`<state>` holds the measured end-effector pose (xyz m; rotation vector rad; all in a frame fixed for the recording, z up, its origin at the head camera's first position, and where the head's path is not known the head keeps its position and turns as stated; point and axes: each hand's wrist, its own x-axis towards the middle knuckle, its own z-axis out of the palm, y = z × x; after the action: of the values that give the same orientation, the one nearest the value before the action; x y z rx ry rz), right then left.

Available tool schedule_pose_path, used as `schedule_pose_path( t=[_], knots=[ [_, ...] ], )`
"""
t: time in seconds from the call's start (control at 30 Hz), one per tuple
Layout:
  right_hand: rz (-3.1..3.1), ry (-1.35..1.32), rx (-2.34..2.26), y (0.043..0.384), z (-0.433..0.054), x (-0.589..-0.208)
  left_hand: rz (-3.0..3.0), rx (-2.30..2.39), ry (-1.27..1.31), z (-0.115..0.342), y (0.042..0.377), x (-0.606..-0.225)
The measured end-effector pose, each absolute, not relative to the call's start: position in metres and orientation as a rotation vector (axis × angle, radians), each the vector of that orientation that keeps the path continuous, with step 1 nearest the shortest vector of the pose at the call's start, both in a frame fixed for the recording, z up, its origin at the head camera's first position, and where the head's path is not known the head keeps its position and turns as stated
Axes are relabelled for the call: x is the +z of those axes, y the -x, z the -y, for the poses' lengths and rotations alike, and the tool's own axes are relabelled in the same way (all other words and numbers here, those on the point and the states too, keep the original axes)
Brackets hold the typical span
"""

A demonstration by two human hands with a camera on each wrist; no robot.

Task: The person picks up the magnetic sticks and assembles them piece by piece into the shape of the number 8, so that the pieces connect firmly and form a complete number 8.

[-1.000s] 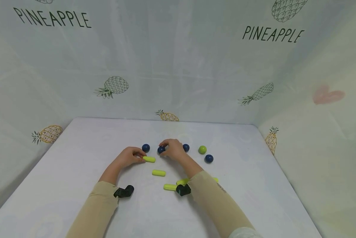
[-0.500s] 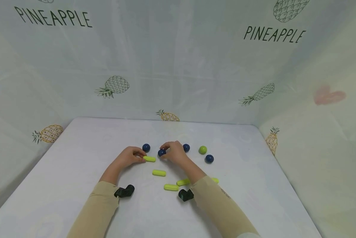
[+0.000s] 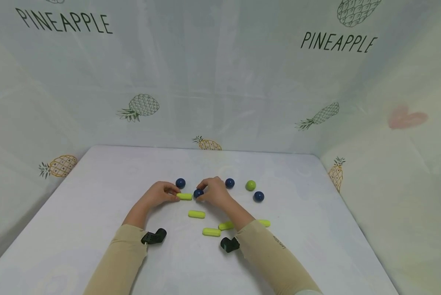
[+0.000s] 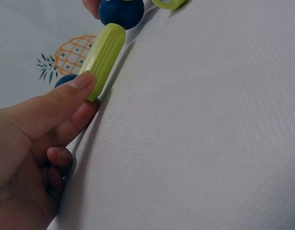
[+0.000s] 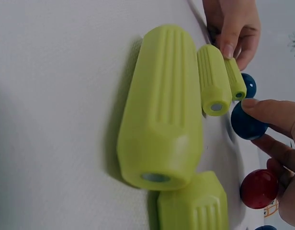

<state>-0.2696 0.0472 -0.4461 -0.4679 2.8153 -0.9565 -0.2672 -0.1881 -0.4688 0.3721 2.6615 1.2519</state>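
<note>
My left hand [image 3: 160, 194] pinches a yellow-green ribbed rod [image 3: 185, 196] by its left end, thumb on top in the left wrist view. The rod lies close over the white table. With thumb and fingers my right hand [image 3: 216, 193] pinches a dark blue ball [image 3: 198, 193] just off the rod's right end; in the left wrist view this ball [image 4: 122, 13] overlaps the rod's tip. Round metal discs show in the ends of similar rods [image 5: 159, 110] in the right wrist view. A red ball [image 5: 259, 189] sits by my right hand's curled fingers there, hidden in the head view.
Behind the held rod rests another blue ball [image 3: 180, 183]. To the right lie two more blue balls [image 3: 229, 183] and a green ball [image 3: 251, 185]. Several loose rods [image 3: 196, 214] lie nearer me, partly under my right forearm. A pineapple-print curtain [image 3: 220, 82] surrounds the table [image 3: 95, 196].
My right hand has brought the blue ball nearer me and slightly left, up to the rod's right end. The left hand and its rod have stayed in place.
</note>
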Motion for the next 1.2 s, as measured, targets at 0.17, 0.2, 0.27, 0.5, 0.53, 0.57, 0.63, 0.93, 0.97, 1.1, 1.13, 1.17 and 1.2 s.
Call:
schedule_pose_path(
  t=[0.17, 0.2, 0.27, 0.5, 0.53, 0.57, 0.63, 0.93, 0.97, 1.1, 1.13, 1.17, 1.2],
  knots=[
    [-2.820, 0.475, -0.914, 0.2700, -0.0462, -0.4472, -2.659, 1.252, -0.352, 0.1883, 0.2680, -0.4697],
    [-2.822, 0.479, -0.904, 0.2701, -0.0460, -0.4473, -2.658, 1.253, -0.352, 0.1883, 0.2682, -0.4698],
    [-2.824, 0.487, -0.886, 0.2703, -0.0457, -0.4475, -2.657, 1.251, -0.348, 0.1884, 0.2685, -0.4702],
    [-2.830, 0.488, -0.850, 0.2706, -0.0456, -0.4483, -2.642, 1.261, -0.311, 0.1889, 0.2690, -0.4702],
    [-2.830, 0.485, -0.850, 0.2708, -0.0455, -0.4481, -2.640, 1.263, -0.318, 0.1892, 0.2691, -0.4703],
    [-2.827, 0.482, -0.857, 0.2709, -0.0457, -0.4478, -2.639, 1.266, -0.312, 0.1891, 0.2693, -0.4707],
    [-2.827, 0.480, -0.857, 0.2709, -0.0457, -0.4478, -2.636, 1.270, -0.308, 0.1892, 0.2695, -0.4715],
    [-2.819, 0.465, -0.872, 0.2708, -0.0453, -0.4468, -2.636, 1.295, -0.293, 0.1865, 0.2668, -0.4710],
    [-2.821, 0.467, -0.871, 0.2707, -0.0454, -0.4467, -2.638, 1.296, -0.293, 0.1863, 0.2663, -0.4708],
    [-2.823, 0.484, -0.869, 0.2709, -0.0461, -0.4471, -2.654, 1.296, -0.320, 0.1880, 0.2652, -0.4706],
    [-2.824, 0.490, -0.871, 0.2710, -0.0462, -0.4472, -2.657, 1.297, -0.325, 0.1889, 0.2650, -0.4702],
    [-2.827, 0.496, -0.867, 0.2710, -0.0463, -0.4472, -2.662, 1.293, -0.334, 0.1903, 0.2649, -0.4700],
    [-2.828, 0.499, -0.866, 0.2711, -0.0463, -0.4471, -2.666, 1.293, -0.334, 0.1916, 0.2649, -0.4695]
  ],
)
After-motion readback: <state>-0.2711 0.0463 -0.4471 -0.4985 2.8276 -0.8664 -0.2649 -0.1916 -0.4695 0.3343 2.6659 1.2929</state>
